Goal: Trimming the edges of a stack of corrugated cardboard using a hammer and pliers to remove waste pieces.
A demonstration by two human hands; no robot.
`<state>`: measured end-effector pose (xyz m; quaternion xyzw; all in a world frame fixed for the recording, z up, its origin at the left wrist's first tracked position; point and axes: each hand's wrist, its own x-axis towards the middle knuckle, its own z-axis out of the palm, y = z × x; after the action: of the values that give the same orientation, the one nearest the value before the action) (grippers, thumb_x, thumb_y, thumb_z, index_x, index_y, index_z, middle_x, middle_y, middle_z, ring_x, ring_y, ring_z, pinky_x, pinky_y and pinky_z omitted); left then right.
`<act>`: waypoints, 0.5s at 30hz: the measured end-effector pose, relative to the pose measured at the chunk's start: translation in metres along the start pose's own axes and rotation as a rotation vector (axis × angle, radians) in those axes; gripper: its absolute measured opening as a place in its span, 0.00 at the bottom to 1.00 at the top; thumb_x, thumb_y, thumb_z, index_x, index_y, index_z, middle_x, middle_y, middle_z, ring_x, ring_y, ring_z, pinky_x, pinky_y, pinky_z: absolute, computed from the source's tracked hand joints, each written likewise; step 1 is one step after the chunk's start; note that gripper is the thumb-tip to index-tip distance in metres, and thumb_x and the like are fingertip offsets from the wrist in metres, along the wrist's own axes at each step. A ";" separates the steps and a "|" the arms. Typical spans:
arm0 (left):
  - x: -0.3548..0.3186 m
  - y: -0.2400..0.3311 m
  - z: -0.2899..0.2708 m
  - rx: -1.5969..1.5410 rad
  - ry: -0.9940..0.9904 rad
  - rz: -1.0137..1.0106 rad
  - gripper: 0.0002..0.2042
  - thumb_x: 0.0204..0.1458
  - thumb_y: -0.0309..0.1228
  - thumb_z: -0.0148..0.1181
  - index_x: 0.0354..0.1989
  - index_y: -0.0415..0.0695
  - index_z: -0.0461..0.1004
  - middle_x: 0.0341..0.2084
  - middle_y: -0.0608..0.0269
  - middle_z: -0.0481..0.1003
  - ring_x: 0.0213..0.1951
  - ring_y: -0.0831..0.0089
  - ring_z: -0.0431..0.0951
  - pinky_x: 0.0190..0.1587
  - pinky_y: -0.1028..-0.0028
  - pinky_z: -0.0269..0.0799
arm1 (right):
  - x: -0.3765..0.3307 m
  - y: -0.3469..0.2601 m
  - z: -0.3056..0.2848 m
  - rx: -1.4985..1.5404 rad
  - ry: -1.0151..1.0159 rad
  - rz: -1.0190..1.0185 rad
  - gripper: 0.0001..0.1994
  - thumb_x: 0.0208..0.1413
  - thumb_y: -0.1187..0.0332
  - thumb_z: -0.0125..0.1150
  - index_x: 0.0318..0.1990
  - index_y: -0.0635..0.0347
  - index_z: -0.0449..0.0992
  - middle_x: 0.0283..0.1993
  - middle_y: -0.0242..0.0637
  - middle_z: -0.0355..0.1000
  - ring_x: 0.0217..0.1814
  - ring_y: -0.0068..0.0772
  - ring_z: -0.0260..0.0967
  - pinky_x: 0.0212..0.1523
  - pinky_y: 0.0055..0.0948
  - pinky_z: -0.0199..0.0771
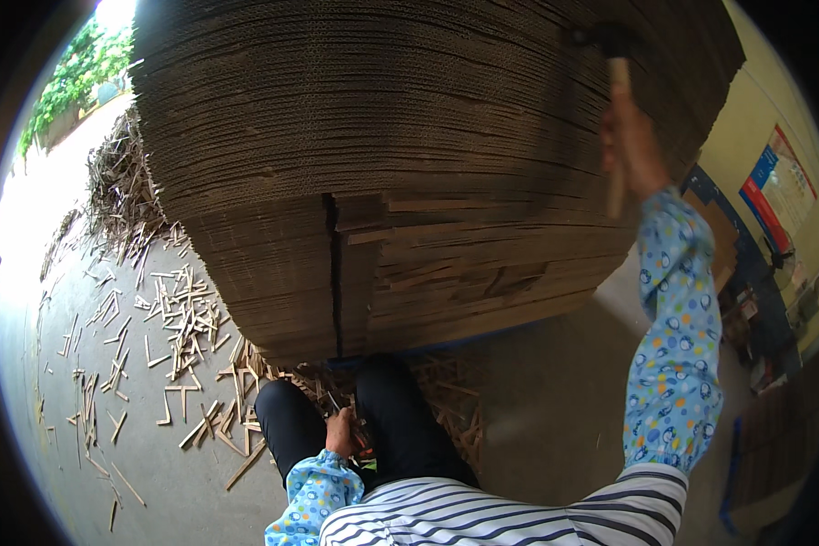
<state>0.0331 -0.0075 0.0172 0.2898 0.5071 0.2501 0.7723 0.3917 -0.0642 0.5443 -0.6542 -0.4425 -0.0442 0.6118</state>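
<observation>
My right hand [635,146] is raised at the upper right, its fingers closed around the wooden handle of a hammer [618,75]. The dark hammer head is at the top of the handle, blurred, in front of the tall stack of flat corrugated cardboard [382,118]. Low between my knees, my left hand [340,431] is closed on a small tool with orange parts [363,444]. A thin metallic piece points up beside that hand; the tool's kind cannot be made out. Lower on the stack, cut strips and uneven edges surround a dark vertical gap [334,273].
Small cardboard offcuts [187,337] litter the grey floor at the left and beneath the stack. A larger heap of scraps [118,177] rises at the far left. On the right stands a pale wall with a poster [783,191], with dark clutter below it.
</observation>
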 end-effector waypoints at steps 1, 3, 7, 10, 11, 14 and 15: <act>-0.002 -0.001 -0.001 -0.041 0.016 0.037 0.11 0.49 0.36 0.47 0.27 0.42 0.71 0.18 0.64 0.69 0.20 0.72 0.70 0.21 0.73 0.67 | -0.001 -0.009 -0.007 -0.055 -0.035 0.062 0.25 0.58 0.43 0.39 0.28 0.60 0.64 0.16 0.31 0.59 0.10 0.24 0.55 0.11 0.24 0.59; -0.001 0.002 -0.001 0.022 0.008 0.020 0.11 0.49 0.36 0.47 0.29 0.41 0.72 0.18 0.63 0.69 0.19 0.71 0.70 0.21 0.73 0.68 | 0.002 -0.019 -0.009 -0.023 -0.017 -0.035 0.25 0.58 0.44 0.39 0.28 0.60 0.64 0.16 0.31 0.59 0.11 0.24 0.56 0.11 0.24 0.59; -0.001 0.004 0.009 -0.051 -0.006 -0.004 0.10 0.48 0.36 0.50 0.26 0.42 0.70 0.16 0.64 0.67 0.18 0.71 0.68 0.21 0.72 0.66 | -0.005 0.000 0.016 0.400 0.195 -0.419 0.25 0.57 0.43 0.40 0.28 0.60 0.64 0.16 0.31 0.59 0.11 0.22 0.55 0.11 0.23 0.58; 0.002 -0.001 0.003 -0.072 0.009 0.024 0.09 0.47 0.36 0.52 0.23 0.43 0.68 0.15 0.65 0.65 0.17 0.71 0.66 0.20 0.71 0.64 | -0.013 0.016 0.011 -0.122 -0.223 0.145 0.26 0.56 0.42 0.42 0.28 0.60 0.64 0.18 0.31 0.60 0.12 0.22 0.56 0.12 0.23 0.59; 0.004 -0.004 0.000 -0.039 0.001 0.053 0.09 0.48 0.36 0.52 0.24 0.43 0.68 0.15 0.65 0.66 0.16 0.71 0.66 0.20 0.71 0.64 | -0.009 0.010 0.007 -0.120 -0.228 0.146 0.26 0.56 0.42 0.42 0.28 0.60 0.64 0.18 0.31 0.60 0.12 0.22 0.56 0.12 0.23 0.59; 0.005 -0.005 -0.008 -0.010 0.063 0.042 0.09 0.48 0.36 0.51 0.26 0.42 0.69 0.16 0.65 0.67 0.17 0.71 0.68 0.20 0.71 0.65 | -0.009 -0.012 0.011 0.246 0.014 -0.195 0.26 0.56 0.42 0.42 0.28 0.60 0.64 0.17 0.31 0.60 0.12 0.24 0.58 0.12 0.23 0.60; 0.003 -0.001 -0.003 -0.006 0.059 0.038 0.09 0.48 0.36 0.51 0.26 0.42 0.69 0.16 0.65 0.67 0.17 0.71 0.68 0.20 0.71 0.65 | -0.012 -0.006 0.017 0.240 0.018 -0.192 0.26 0.56 0.42 0.42 0.28 0.60 0.64 0.17 0.31 0.60 0.12 0.24 0.58 0.12 0.23 0.60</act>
<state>0.0316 -0.0056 0.0132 0.2895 0.5233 0.2748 0.7529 0.3724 -0.0569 0.5369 -0.5305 -0.4997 -0.0551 0.6826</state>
